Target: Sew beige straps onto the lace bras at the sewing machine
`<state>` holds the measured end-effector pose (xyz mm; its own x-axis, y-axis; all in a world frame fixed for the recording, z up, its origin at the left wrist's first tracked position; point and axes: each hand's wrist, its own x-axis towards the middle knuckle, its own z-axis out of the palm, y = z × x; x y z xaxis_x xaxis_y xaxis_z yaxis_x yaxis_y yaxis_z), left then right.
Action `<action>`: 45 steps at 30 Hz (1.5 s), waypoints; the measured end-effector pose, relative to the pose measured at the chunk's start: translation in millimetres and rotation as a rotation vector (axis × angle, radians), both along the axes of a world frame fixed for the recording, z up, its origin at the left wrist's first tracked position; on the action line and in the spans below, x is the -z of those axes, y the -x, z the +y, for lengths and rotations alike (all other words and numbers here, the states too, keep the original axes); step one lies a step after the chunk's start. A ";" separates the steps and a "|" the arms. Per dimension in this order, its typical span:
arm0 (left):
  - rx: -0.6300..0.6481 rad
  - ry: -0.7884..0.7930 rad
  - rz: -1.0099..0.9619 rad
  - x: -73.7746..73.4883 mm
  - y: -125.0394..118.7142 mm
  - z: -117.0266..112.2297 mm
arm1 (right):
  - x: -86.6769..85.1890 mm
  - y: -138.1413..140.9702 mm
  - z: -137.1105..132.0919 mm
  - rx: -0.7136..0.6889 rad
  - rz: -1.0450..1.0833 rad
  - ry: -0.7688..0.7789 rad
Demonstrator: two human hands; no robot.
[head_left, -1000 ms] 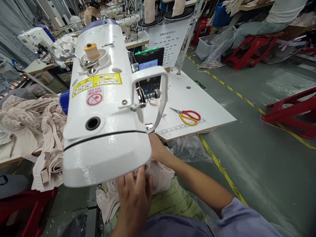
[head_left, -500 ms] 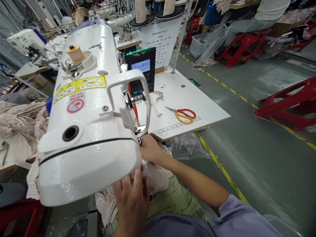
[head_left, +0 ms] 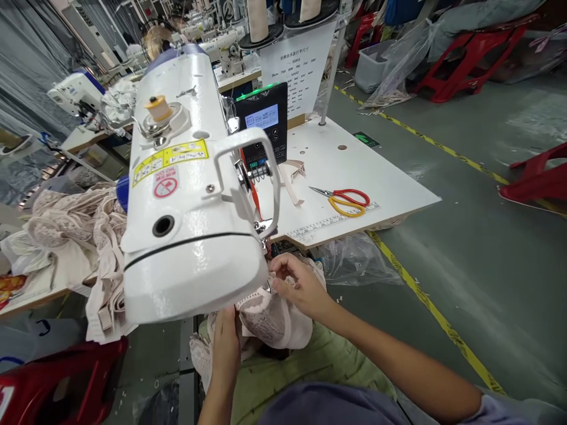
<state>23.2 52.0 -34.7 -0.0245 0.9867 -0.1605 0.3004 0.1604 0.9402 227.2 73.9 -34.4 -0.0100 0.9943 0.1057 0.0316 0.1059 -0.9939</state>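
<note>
Head view: left hand (head_left: 227,339) pinches lace bra (head_left: 272,324); right hand (head_left: 308,292) half open over it, thumb apart from fingers. Scissors (head_left: 348,203) near front edge of worktop (head_left: 394,177).

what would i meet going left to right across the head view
Pile of lace garments → small thread spool → left hand → right hand → scissors → red stool at the right edge

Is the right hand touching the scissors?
Apart. The head view shows the right hand beyond the table's near edge, with the ruler strip lying between it and the scissors.
</note>
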 end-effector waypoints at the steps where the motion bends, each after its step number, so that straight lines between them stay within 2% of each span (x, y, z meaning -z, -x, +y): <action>1: -0.011 0.027 -0.022 2.0 0.6 1.9 | -0.3 0.3 -3.1 -0.019 -0.008 0.001; 4: -0.059 0.078 -0.047 0.8 2.9 2.0 | -2.3 1.4 -9.3 -0.046 -0.018 0.012; 8: -0.035 0.127 -0.081 -13.4 4.3 -3.2 | -4.8 2.9 -12.7 -0.056 -0.009 0.024; 15: -0.010 0.049 -0.139 -32.9 -1.6 -6.5 | -10.0 7.6 -13.4 -0.030 -0.074 0.005; 26: -0.014 0.020 -0.093 -43.1 0.7 -12.0 | -13.4 10.2 -15.7 0.012 -0.134 0.018; 33: 0.031 -0.005 -0.053 -53.9 -8.9 -15.0 | -9.1 16.8 -11.8 -0.001 -0.006 0.059; 37: 0.128 0.028 -0.122 -51.8 -5.8 -23.6 | -15.3 8.2 -21.3 -0.082 0.151 0.174; 41: 0.282 0.089 -0.151 -38.8 2.7 -32.0 | -22.2 -6.4 -45.2 -0.218 0.304 0.348; 45: 0.326 0.288 -0.331 -29.8 -5.3 -36.7 | -27.0 -7.5 -69.5 -0.271 0.346 0.429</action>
<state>28.5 15.3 -4.9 0.3727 0.8500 -0.3723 0.0728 0.3732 0.9249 234.7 4.4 -7.4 -0.3048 0.9160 -0.2608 -0.2730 -0.3464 -0.8975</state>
